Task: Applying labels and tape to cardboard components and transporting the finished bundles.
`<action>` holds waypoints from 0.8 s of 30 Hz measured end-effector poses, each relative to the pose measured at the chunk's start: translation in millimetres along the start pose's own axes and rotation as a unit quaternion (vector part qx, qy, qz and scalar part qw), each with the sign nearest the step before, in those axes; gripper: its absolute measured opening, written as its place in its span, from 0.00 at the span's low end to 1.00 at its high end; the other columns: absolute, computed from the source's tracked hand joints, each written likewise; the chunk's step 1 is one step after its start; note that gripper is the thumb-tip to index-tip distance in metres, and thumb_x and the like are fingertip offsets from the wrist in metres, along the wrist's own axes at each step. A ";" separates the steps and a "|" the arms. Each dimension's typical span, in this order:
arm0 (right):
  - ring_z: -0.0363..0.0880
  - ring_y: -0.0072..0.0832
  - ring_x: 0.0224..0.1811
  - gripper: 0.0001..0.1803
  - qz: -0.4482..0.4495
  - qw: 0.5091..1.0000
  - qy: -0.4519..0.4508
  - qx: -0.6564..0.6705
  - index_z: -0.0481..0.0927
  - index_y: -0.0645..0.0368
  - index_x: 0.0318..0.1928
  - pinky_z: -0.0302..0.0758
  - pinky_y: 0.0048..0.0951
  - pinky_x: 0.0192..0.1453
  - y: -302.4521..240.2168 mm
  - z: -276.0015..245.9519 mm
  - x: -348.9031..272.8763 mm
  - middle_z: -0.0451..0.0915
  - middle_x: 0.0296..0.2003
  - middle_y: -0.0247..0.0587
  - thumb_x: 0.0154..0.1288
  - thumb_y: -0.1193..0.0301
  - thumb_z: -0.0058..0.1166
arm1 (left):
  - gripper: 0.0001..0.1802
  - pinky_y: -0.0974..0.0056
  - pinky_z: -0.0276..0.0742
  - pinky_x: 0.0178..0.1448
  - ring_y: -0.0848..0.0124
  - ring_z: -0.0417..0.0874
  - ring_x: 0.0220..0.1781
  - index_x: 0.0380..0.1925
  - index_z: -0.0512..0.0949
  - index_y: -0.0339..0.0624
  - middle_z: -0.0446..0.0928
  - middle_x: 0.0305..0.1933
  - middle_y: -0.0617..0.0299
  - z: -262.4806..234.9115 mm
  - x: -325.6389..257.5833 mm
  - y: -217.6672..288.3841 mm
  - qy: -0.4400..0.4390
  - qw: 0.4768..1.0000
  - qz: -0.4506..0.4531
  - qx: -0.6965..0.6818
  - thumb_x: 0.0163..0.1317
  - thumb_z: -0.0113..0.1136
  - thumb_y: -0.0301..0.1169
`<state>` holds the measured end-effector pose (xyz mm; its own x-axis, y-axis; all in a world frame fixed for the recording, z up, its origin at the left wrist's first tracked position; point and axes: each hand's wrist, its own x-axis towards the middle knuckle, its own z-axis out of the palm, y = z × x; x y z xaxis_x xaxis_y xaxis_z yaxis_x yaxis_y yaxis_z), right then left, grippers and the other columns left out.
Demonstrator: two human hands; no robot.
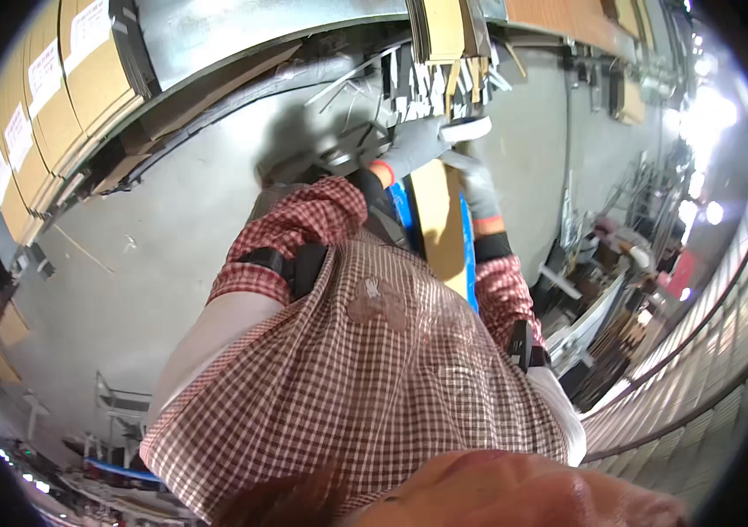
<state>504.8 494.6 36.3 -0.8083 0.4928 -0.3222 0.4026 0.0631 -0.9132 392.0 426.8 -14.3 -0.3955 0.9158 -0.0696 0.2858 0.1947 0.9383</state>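
My left hand (pixel 415 147), in a grey glove with a red cuff, reaches over the far end of a long tan cardboard piece (pixel 438 211) with blue strips along its sides. Its fingers are closed at the edge of a white roll (pixel 466 129) that looks like tape. My right hand (pixel 477 186), gloved in grey with an orange-red cuff, lies along the right side of the cardboard. Its fingertips bend toward the board just below the roll; they are blurred, and whether they pinch anything is hidden.
Beyond my hands, a stack of cardboard strips (pixel 444 31) sits at the bench edge, with white and tan strips (pixel 426 88) hanging under it. Labelled cardboard bundles (pixel 44 97) line the left. A metal-topped bench (pixel 242 22) spans the back. Scrap pieces (pixel 611 299) clutter the right.
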 end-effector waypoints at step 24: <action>0.78 0.36 0.21 0.17 0.123 0.949 0.016 -0.290 0.78 0.61 0.40 0.74 0.35 0.32 92.4 -165.7 14.9 0.78 0.22 0.49 0.57 0.62 0.55 | 0.18 0.60 0.76 0.38 0.58 0.81 0.34 0.41 0.75 0.37 0.78 0.28 0.52 -41.0 -16.8 31.9 0.267 0.960 0.085 0.003 0.49 0.63 0.31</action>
<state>601.1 651.5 -11.6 -0.6495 0.5796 -0.4921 0.7537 0.4056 -0.5171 372.0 403.2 30.7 -0.7335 0.6237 0.2701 0.3901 0.0609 0.9187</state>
